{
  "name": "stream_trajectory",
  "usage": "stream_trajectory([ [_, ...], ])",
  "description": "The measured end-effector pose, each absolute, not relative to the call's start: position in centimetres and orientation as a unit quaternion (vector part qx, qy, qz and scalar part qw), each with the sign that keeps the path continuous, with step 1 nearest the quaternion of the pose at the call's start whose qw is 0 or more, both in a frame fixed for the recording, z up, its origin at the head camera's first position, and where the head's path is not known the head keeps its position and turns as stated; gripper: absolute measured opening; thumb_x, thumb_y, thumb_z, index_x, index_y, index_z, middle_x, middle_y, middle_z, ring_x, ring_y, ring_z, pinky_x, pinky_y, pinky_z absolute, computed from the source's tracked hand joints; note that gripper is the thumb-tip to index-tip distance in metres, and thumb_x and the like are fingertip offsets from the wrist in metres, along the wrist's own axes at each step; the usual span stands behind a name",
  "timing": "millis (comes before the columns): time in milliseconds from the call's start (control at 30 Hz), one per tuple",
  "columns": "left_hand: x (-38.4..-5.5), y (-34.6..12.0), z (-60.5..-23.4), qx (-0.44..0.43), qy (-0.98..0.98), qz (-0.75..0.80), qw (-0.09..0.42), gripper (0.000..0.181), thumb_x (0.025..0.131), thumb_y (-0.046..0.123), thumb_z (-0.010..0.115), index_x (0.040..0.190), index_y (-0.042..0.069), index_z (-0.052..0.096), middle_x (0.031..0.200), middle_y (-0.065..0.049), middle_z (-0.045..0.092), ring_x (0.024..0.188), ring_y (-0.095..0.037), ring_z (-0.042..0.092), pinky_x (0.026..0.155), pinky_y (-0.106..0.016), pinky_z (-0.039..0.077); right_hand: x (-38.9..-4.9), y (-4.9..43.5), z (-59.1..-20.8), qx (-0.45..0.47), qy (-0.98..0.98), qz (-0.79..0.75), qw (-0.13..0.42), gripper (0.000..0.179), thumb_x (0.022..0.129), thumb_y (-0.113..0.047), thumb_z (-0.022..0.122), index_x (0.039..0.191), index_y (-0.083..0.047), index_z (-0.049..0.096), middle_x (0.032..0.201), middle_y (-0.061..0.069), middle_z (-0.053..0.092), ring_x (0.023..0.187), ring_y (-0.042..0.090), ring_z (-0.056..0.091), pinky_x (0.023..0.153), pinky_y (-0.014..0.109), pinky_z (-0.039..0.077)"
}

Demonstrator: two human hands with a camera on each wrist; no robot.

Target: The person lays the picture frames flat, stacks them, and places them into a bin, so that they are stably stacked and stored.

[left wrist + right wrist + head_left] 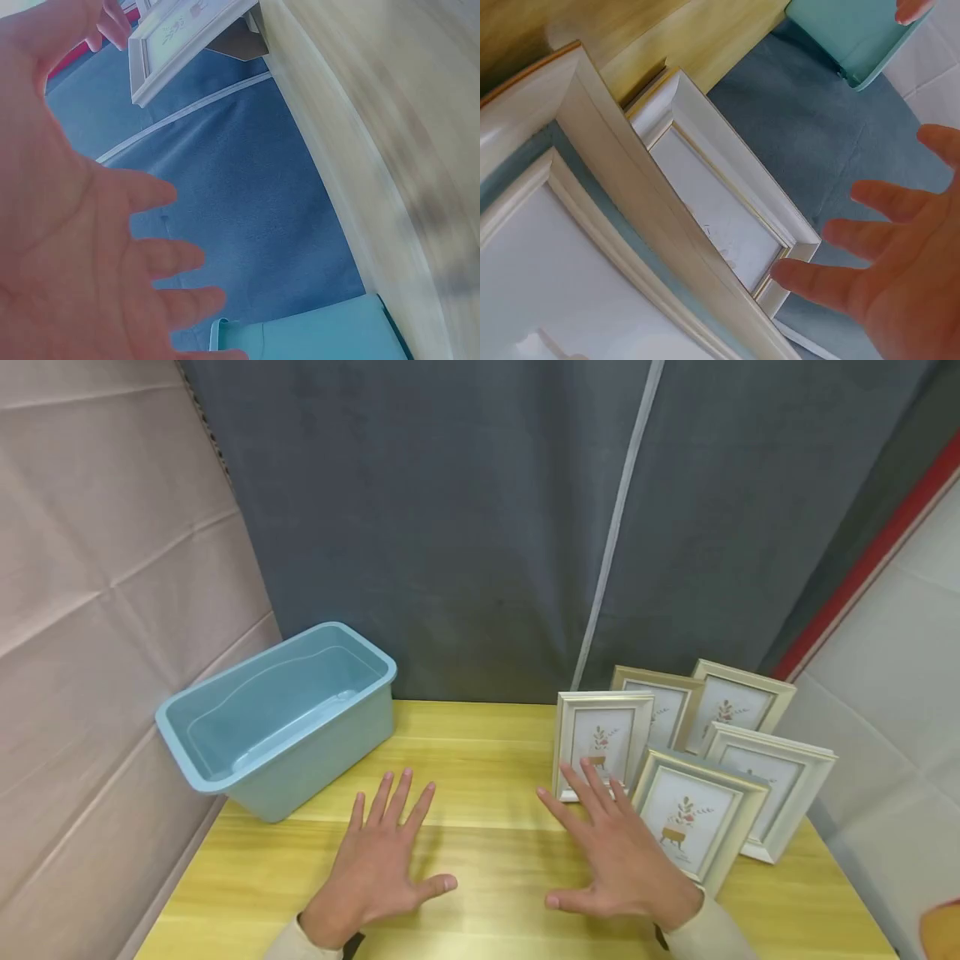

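My left hand [377, 866] is spread over the table with fingers straight and nothing in it. To its upper left stands a light blue plastic bin [300, 747], its open top facing up. My right hand [622, 856] is spread too, holding nothing, beside a group of picture frames on the right. Nearest to it are a white picture frame [603, 735], partly covered by its fingertips in the head view, and a cream and grey-blue picture frame [693, 818]. Behind these stand a tan frame [660, 693], a cream frame [738, 697] and a white frame [772, 777], partly overlapped.
The wooden table [480, 743] runs back to a dark grey curtain [450, 527] with a pale strip. A pinkish cloth wall [97, 610] borders the left, a white panel [892, 652] the right. Something orange [941, 931] shows at the lower right edge.
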State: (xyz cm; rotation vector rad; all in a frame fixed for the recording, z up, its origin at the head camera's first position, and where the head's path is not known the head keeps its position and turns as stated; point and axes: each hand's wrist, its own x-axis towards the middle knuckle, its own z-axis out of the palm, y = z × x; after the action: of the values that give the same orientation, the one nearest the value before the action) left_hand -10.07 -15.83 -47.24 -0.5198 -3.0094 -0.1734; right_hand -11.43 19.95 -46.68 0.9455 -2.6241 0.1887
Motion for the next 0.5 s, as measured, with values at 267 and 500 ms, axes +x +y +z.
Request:
stream_trajectory([
  [267, -10.1, -16.2, -47.2, -0.169, -0.982, -0.067, 0.048, 0.114, 0.082, 0.089, 0.06, 0.17, 0.026, 0.023, 0.178, -0.014, 0.01, 0.163, -0.041, 0.017, 0.126, -0.069, 0.026, -11.3, 20.8, -46.3, 0.339, -0.913, 0.106, 0.202, 0.114, 0.074, -0.09, 0.067, 0.166, -0.03, 0.036, 0.175, 0.011, 0.026, 0.155, 0.045, 0.034, 0.112, 0.071, 0.042],
  [500, -10.0, -16.5, -47.4, -0.171, -0.979, -0.088, 0.067, 0.108, 0.085, 0.085, 0.061, 0.169, 0.023, 0.03, 0.177, -0.014, 0.021, 0.16, -0.039, 0.028, 0.124, -0.062, 0.036, -11.2, 21.8, -45.8, 0.344, -0.896, 0.148, 0.237, 0.11, 0.074, -0.083, 0.073, 0.162, -0.023, 0.046, 0.168, 0.013, 0.04, 0.149, 0.041, 0.044, 0.11, 0.065, 0.043],
])
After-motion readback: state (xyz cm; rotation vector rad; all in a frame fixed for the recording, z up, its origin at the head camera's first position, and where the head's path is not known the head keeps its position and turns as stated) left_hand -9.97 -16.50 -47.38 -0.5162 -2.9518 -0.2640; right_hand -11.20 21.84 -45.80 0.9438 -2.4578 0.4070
